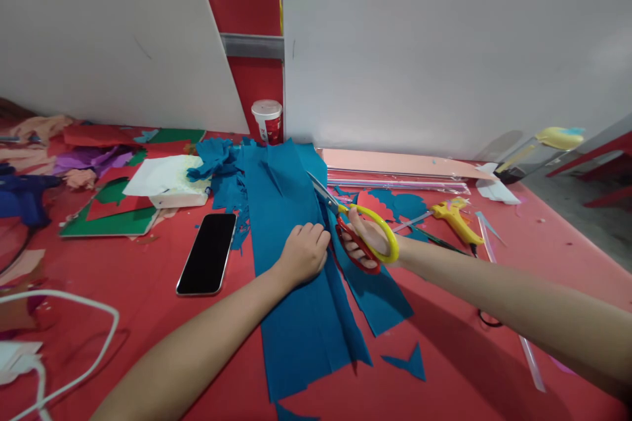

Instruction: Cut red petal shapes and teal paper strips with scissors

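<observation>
— So, what do you have closest to you?

— My two forearms, reaching onto the red table [148, 289]. My left hand [302, 253] is curled shut, knuckles pressing flat on the long blue paper sheet [301, 316] to pin it. Just to its right, my right hand [368, 237] is clamped through the loops of the scissors [353, 227], one red handle and one yellow. The blades point up and away from that hand, slightly parted, tips at the sheet's right edge.

— Which step is that, in your view?

— Mid-cut, I judge: a strip is being sliced along the right side of the blue paper. The next move calls for closing the blades while the left hand holds the sheet taut, then sliding that hand farther up.

— Counts?

— One pair of scissors. One black phone [207, 253] left of my left hand, face up. One yellow glue gun [457, 218] beyond and right of the right hand. One small blue offcut [409, 363] near my right forearm. Farther off, one red cup [267, 121] with a white lid, and two white boards [444, 46] standing behind everything.
</observation>
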`<action>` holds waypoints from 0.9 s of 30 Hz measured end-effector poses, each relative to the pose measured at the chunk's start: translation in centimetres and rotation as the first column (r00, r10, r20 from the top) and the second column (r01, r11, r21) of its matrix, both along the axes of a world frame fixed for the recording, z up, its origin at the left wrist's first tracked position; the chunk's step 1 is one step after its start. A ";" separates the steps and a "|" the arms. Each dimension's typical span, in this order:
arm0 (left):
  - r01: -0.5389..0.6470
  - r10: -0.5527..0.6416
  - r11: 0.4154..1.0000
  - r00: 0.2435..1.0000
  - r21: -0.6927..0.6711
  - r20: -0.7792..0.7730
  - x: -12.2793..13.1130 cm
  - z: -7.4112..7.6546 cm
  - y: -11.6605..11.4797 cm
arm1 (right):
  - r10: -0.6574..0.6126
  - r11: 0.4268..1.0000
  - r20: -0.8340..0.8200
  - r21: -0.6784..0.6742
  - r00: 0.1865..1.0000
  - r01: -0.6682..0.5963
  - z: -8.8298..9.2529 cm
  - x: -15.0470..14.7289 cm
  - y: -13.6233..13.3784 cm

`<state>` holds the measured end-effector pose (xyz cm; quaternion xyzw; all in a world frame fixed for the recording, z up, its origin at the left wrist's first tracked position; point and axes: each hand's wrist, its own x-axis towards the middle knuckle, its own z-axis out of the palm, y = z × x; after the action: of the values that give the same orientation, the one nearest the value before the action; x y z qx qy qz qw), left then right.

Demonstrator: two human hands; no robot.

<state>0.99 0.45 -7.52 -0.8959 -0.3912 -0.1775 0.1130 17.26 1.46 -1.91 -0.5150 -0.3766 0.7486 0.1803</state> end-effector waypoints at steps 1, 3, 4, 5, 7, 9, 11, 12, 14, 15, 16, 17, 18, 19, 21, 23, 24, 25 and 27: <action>-0.001 0.001 1.000 1.000 0.000 0.000 0.0 0.0 0.0 | 0.006 1.000 0.001 -0.005 1.000 -0.006 0.0 0.1 0.0; -0.004 0.004 1.000 1.000 0.000 0.001 0.0 0.0 0.0 | 0.013 1.000 -0.009 0.002 1.000 -0.013 0.0 0.3 0.1; -0.004 0.004 1.000 1.000 0.000 0.001 0.0 0.0 0.0 | 0.016 1.000 -0.012 0.007 1.000 -0.016 -0.1 0.4 0.1; -0.004 0.004 1.000 1.000 -0.002 0.002 0.0 0.0 0.0 | 0.019 1.000 -0.013 0.012 1.000 -0.019 -0.1 0.4 0.2; -0.003 0.003 1.000 1.000 -0.008 0.003 0.0 0.1 -0.1 | 0.020 1.000 -0.001 0.014 1.000 -0.020 -0.2 0.5 0.3; -0.001 0.001 1.000 1.000 -0.017 0.006 0.0 0.1 -0.1 | 0.027 1.000 0.015 0.005 1.000 -0.027 -0.4 0.7 0.5; 0.001 0.000 1.000 1.000 -0.028 0.010 0.0 0.1 -0.1 | 0.040 0.999 0.025 -0.007 0.999 -0.039 -0.7 0.9 0.7; 0.002 -0.001 0.999 1.000 -0.033 0.013 -0.1 0.1 -0.1 | 0.047 0.999 0.029 -0.014 0.998 -0.047 -0.8 1.0 0.9; 0.004 -0.003 0.999 1.000 -0.043 0.021 -0.1 -0.1 0.0 | 0.058 0.998 0.039 -0.027 0.998 -0.057 -1.1 1.3 1.0; 0.005 -0.003 0.999 0.999 -0.047 0.037 -0.1 -0.3 0.0 | 0.060 0.998 0.045 -0.029 0.997 -0.059 -1.2 1.5 1.1; 0.002 0.001 0.999 0.998 -0.049 0.065 -0.1 -0.4 0.0 | 0.058 0.998 0.053 -0.030 0.997 -0.056 -1.3 1.6 1.1; -0.012 0.018 0.998 0.995 -0.054 0.102 -0.1 -0.6 0.0 | 0.055 0.998 0.062 -0.032 0.997 -0.053 -1.4 1.7 1.1; -0.041 0.051 0.997 0.988 -0.067 0.143 -0.1 -0.7 0.0 | 0.054 0.998 0.075 -0.037 0.996 -0.051 -1.3 1.8 1.1; -0.082 0.097 0.992 0.979 -0.095 0.177 -0.1 -0.8 0.0 | 0.055 0.998 0.090 -0.045 0.994 -0.051 -1.3 1.9 1.1; -0.175 0.211 0.966 0.959 -0.189 0.190 0.1 -0.9 -0.1 | 0.060 0.996 0.128 -0.066 0.990 -0.052 -1.0 1.9 1.0; -0.247 0.292 0.925 0.948 -0.288 0.127 0.1 -0.9 -0.3 | 0.057 0.996 0.163 -0.082 0.985 -0.044 -0.6 1.9 0.8; -0.268 0.309 0.909 0.947 -0.320 0.084 0.2 -0.9 -0.5 | 0.052 0.996 0.177 -0.087 0.983 -0.037 -0.4 1.8 0.7; -0.284 0.316 0.897 0.948 -0.338 0.042 0.1 -0.9 -0.8 | 0.049 0.995 0.190 -0.096 0.981 -0.031 -0.2 1.8 0.5; -0.305 0.316 0.887 0.948 -0.348 -0.025 0.0 -0.9 -1.5 | 0.045 0.993 0.217 -0.117 0.975 -0.020 0.2 1.6 0.0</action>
<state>1.04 -1.03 -8.39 -0.8245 -0.5564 -0.0997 -0.0262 18.86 1.43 -1.75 -0.5975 -0.3590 0.7106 0.0955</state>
